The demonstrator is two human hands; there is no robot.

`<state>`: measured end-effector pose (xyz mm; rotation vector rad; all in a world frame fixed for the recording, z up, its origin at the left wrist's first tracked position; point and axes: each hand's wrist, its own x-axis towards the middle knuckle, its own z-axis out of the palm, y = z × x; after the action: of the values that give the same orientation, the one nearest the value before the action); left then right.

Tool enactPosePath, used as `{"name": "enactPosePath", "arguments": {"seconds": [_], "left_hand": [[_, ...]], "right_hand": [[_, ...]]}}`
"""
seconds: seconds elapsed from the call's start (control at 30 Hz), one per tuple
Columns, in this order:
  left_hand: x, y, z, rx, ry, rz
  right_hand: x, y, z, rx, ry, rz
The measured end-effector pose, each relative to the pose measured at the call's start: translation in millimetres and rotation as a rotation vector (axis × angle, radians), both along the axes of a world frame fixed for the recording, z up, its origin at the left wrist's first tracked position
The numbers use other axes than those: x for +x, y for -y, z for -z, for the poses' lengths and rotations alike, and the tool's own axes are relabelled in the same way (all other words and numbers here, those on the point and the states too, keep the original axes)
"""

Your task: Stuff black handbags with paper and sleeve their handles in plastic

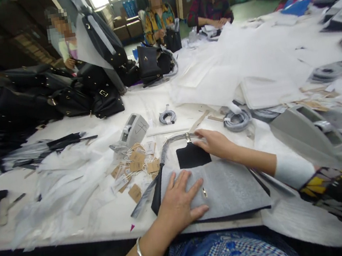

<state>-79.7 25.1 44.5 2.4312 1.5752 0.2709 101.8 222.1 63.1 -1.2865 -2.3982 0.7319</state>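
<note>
A black handbag [156, 193] lies on the table right in front of me, its front covered by a pale grey protective sheet [229, 183]. A small metal clasp [204, 192] pokes through the sheet. My left hand [178, 203] rests flat on the sheet with its fingers spread. Behind the bag's top edge, a black flap [192, 156] hangs from a gold buckle. The handle [169, 143], wrapped in clear film, arches up on the left. My right hand [216, 143] pinches the handle beside the buckle; its fingertips partly hide that spot.
Paper tags with strings [137, 162] lie left of the bag. Tape dispensers [134, 129] stand on both sides, with coiled wrapped straps [236, 119] behind. Black bags [67, 91] are piled at the far left. White sheets [228, 60] spread across the table; several people sit opposite.
</note>
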Motion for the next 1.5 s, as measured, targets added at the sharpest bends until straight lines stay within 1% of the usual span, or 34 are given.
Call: {"name": "enactPosePath", "arguments": {"seconds": [0.07,0.13,0.2,0.23,0.3,0.33,0.4,0.5,0.57,0.6,0.67,0.73,0.8,0.87,0.93,1.0,1.1,1.17,1.23,1.3,1.37,1.5], "left_hand": [[-1,0,-0.2,0.016,-0.002,0.009],[-1,0,-0.8,0.028,0.001,0.015],[-2,0,-1.6,0.044,0.015,0.019],[-2,0,-1.9,0.053,0.023,0.021],[-2,0,-2.0,0.075,0.040,0.023],[-2,0,-1.8,0.084,0.048,0.022],[-2,0,-1.0,0.101,0.058,0.022],[-2,2,1.4,0.137,0.073,0.026],[-1,5,3.2,0.170,0.082,0.023],[-1,7,4.0,0.192,0.083,0.015],[-1,13,5.3,0.257,0.083,-0.014],[1,20,6.9,0.358,0.088,-0.019],[3,25,10.0,0.445,0.116,0.061],[6,29,14.2,0.468,0.157,0.170],[9,30,17.9,0.438,0.192,0.224],[12,31,19.2,0.392,0.213,0.220],[17,33,14.9,0.330,0.233,0.195],[19,34,9.6,0.284,0.242,0.172],[21,34,4.8,0.221,0.247,0.153],[21,35,2.2,0.183,0.250,0.144],[21,35,2.4,0.176,0.262,0.144],[21,35,6.3,0.198,0.287,0.137]], "right_hand": [[-16,-8,-3.6,-0.059,-0.059,0.021],[-22,-2,-10.8,-0.095,-0.092,-0.004],[-15,18,-20.3,-0.098,-0.160,-0.061],[-6,32,-24.5,-0.087,-0.202,-0.116],[15,62,-27.5,-0.059,-0.276,-0.282],[26,76,-25.2,-0.046,-0.299,-0.374],[44,97,-12.9,-0.016,-0.318,-0.516],[57,112,14.6,0.048,-0.322,-0.611],[59,114,28.6,0.090,-0.312,-0.639],[59,115,32.6,0.103,-0.301,-0.642],[58,116,35.3,0.113,-0.269,-0.627],[57,119,33.7,0.108,-0.235,-0.594],[56,122,31.4,0.111,-0.207,-0.562],[55,124,30.2,0.125,-0.182,-0.541],[54,125,29.8,0.129,-0.147,-0.536],[52,123,28.6,0.109,-0.126,-0.543],[48,118,23.1,0.067,-0.126,-0.563],[44,114,17.4,0.077,-0.099,-0.568],[39,111,11.2,0.146,-0.026,-0.581],[35,109,5.9,0.236,0.055,-0.624],[32,107,2.5,0.301,0.108,-0.681],[29,104,2.6,0.353,0.143,-0.753]]}}
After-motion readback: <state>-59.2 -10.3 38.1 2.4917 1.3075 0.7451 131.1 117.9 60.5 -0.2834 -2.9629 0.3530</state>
